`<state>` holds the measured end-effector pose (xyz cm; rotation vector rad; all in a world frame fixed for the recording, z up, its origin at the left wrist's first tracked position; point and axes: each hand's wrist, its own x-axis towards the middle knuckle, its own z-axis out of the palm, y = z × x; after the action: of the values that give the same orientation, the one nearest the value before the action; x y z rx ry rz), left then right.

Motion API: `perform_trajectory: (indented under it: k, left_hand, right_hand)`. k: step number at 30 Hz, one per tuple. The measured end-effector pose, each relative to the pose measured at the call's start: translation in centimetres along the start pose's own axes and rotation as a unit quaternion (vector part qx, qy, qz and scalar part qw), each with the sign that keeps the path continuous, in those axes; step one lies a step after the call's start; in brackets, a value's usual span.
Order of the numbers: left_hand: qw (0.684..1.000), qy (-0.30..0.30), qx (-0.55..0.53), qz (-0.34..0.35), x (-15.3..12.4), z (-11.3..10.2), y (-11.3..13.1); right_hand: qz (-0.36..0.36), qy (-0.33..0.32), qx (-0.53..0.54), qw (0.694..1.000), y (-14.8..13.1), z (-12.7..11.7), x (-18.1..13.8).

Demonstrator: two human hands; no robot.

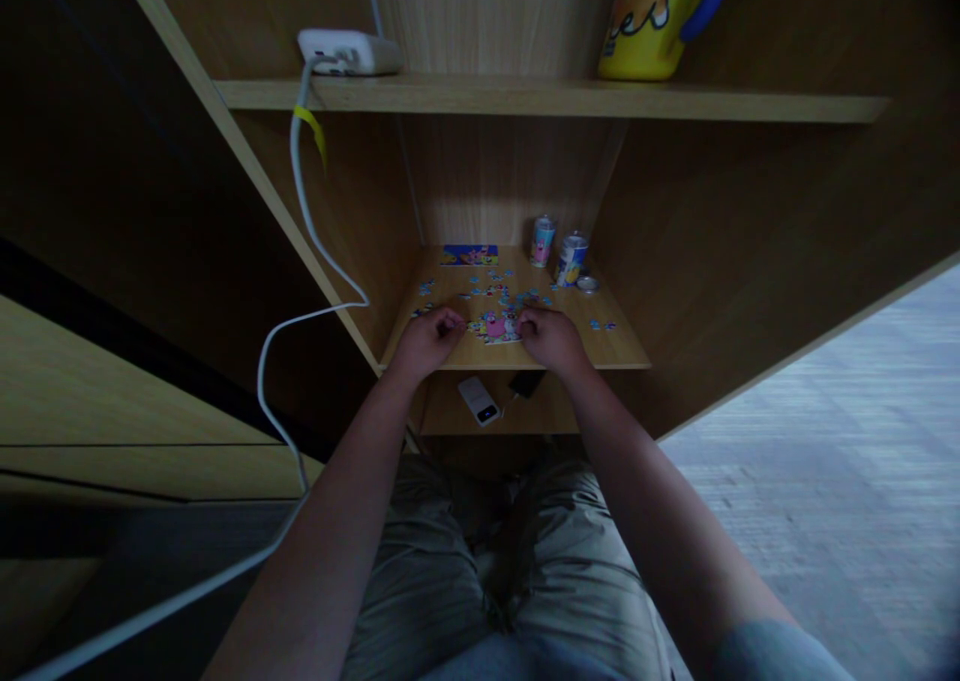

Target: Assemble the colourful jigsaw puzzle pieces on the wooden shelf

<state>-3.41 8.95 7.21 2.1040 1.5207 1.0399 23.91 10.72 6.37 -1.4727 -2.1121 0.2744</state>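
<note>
A partly joined jigsaw puzzle [496,328] with a pink figure lies near the front edge of the wooden shelf [525,359]. My left hand [431,341] is just left of it, fingers curled together; whatever they may hold is too small to make out. At the puzzle's right end, my right hand [553,339] has its fingertips pinched against the edge, hiding what is between them. Loose blue puzzle pieces [495,289] are scattered behind the hands, and more puzzle pieces [600,325] lie to the right. A printed picture strip [469,255] rests at the back.
Two printed cans [542,241] [571,259] stand at the back right beside a round lid [588,284]. Below lies a white power bank [478,401]. A white cable [264,361] hangs at left from a charger [351,53] on the upper shelf, near a yellow mug [651,31].
</note>
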Motion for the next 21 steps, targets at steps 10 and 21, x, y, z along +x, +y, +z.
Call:
perform_trajectory:
  k: [10, 21]
  left_hand:
    - [1.0, 0.002, 0.003, 0.002, 0.07, 0.33, -0.68]
    - [1.0, 0.0, -0.003, -0.001, 0.03, 0.14, -0.31]
  right_hand:
    - [-0.007, 0.01, 0.003, 1.0, 0.11, 0.13, -0.17]
    - [-0.004, 0.003, -0.004, 1.0, -0.01, -0.05, -0.1]
